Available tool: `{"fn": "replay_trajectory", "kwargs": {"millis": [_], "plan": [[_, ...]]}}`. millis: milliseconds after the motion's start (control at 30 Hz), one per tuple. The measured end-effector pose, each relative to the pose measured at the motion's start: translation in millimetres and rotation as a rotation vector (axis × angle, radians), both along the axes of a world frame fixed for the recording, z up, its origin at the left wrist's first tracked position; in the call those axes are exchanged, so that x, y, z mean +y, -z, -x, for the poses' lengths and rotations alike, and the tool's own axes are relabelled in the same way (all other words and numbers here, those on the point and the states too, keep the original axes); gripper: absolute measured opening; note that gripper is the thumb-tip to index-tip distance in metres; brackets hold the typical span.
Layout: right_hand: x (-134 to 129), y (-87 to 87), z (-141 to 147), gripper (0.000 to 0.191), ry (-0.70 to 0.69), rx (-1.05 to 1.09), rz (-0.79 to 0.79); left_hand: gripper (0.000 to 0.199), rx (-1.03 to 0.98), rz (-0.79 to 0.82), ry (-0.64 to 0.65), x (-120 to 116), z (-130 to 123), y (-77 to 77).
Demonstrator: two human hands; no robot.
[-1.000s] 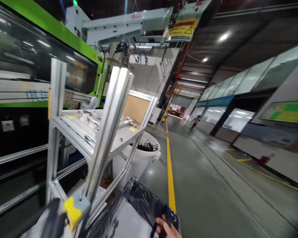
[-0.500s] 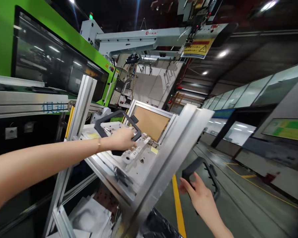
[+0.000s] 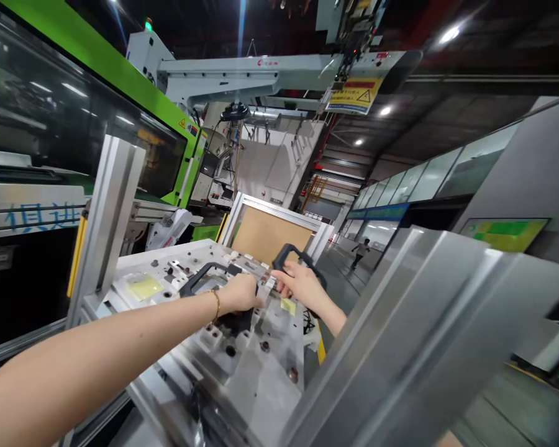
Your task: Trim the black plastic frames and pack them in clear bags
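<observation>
Head view: your left hand (image 3: 241, 293) fingers clamped on black frame part (image 3: 200, 280) lying on fixture plate (image 3: 261, 366); right hand (image 3: 300, 285) fingers gripping second black part (image 3: 292, 251) beside it. Seat each squarely.

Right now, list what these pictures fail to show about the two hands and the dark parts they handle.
- Head view: the left hand covers the middle of the dark frame part, so its grip there is hidden.
- Head view: the right hand hides the lower half of the second dark part.
- Head view: the blurred aluminium post blocks the right forearm.
- The yellow note is too small to read.
</observation>
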State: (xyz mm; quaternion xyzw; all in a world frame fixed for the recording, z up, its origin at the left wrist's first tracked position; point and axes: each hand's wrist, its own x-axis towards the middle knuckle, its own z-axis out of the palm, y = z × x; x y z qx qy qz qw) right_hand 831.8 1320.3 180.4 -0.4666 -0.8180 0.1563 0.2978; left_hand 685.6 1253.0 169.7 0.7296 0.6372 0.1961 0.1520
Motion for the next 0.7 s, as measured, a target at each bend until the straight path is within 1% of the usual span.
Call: {"fn": "replay_trajectory", "kwargs": {"millis": [67, 167, 233, 333, 433, 533, 600, 700], "plan": [[22, -4.0, 23, 0.024, -0.049, -0.111, 0.03, 0.031, 0.104, -0.059, 0.034, -13, 5, 1.2], [51, -1.6, 52, 0.028, -0.084, -0.247, 0.009, 0.042, 0.198, -0.162, 0.129, -35, 20, 7.5], [64, 2.0, 64, 0.028, -0.088, -0.308, -0.054, 0.038, 0.219, -0.204, 0.198, -45, 31, 13.0], [69, 4.2, 72, 0.027, -0.073, -0.347, -0.191, 0.026, 0.228, -0.205, 0.268, -48, 40, 16.8], [65, 1.5, 66, 0.029, -0.075, -0.364, -0.293, 0.02, 0.236, -0.172, 0.296, -46, 43, 10.7], [60, -3.4, 49, 0.031, -0.109, -0.377, -0.334, 0.014, 0.228, -0.169, 0.308, -50, 56, -3.9], [59, -6.7, 35, 0.032, -0.113, -0.377, -0.342, 0.01, 0.232, -0.182, 0.314, -59, 75, -13.7], [60, -9.7, 21, 0.029, -0.09, -0.408, -0.315, 0.015, 0.276, -0.209, 0.314, -74, 112, -20.7]]}}
